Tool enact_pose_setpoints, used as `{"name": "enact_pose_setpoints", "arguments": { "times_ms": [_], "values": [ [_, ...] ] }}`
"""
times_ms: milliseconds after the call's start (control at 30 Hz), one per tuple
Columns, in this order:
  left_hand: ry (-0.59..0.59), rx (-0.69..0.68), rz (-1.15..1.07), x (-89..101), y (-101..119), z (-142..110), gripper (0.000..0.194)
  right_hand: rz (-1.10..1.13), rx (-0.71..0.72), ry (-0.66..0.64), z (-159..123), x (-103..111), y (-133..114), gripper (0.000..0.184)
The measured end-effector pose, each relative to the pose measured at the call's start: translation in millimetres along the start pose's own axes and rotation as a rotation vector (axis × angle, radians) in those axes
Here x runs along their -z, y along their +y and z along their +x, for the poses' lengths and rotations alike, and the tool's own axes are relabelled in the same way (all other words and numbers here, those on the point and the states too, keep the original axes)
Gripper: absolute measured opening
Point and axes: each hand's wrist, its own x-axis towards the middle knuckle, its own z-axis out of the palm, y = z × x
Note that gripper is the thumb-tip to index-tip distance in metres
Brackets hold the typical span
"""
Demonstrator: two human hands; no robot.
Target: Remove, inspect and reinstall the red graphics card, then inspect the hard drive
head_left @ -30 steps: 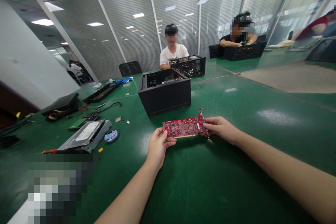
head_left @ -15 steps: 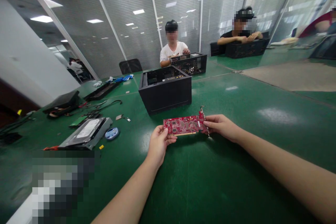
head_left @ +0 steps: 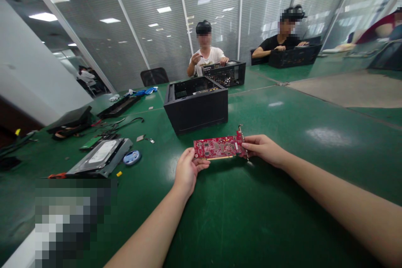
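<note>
Between my two hands is a red graphics card (head_left: 216, 147), its circuit side facing me and its gold edge contacts along the bottom. My left hand (head_left: 188, 171) pinches the card's left end, thumb in front. At the other end, my right hand (head_left: 264, 150) grips it beside the metal bracket (head_left: 243, 144); some of those fingers are hidden behind the card. Just beyond the card stands a black computer case (head_left: 197, 111) with its upper side uncovered.
On the left of the green table (head_left: 251, 217) lie a hard drive (head_left: 102, 155) in a metal bracket, a round blue object (head_left: 132, 158), cables (head_left: 125, 123) and a black panel (head_left: 119, 106). Across the table, people sit at other black cases (head_left: 224, 74).
My grip on the card looks the same. The view has shifted slightly. The person in white across the table has raised one hand; the person in black has moved their hands apart.
</note>
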Motion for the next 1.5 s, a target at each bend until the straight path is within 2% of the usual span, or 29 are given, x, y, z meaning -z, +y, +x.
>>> {"name": "enact_pose_setpoints", "arguments": {
  "times_ms": [400,1500],
  "values": [
    [0.004,-0.002,0.000,0.4,-1.7,1.2,0.012,-0.010,-0.008,0.016,0.0,-1.1,-1.5,0.033],
    [-0.003,0.004,0.002,-1.6,0.8,0.0,0.017,-0.052,-0.011,0.008,-1.8,-0.6,-4.0,0.033]
  ]
}}
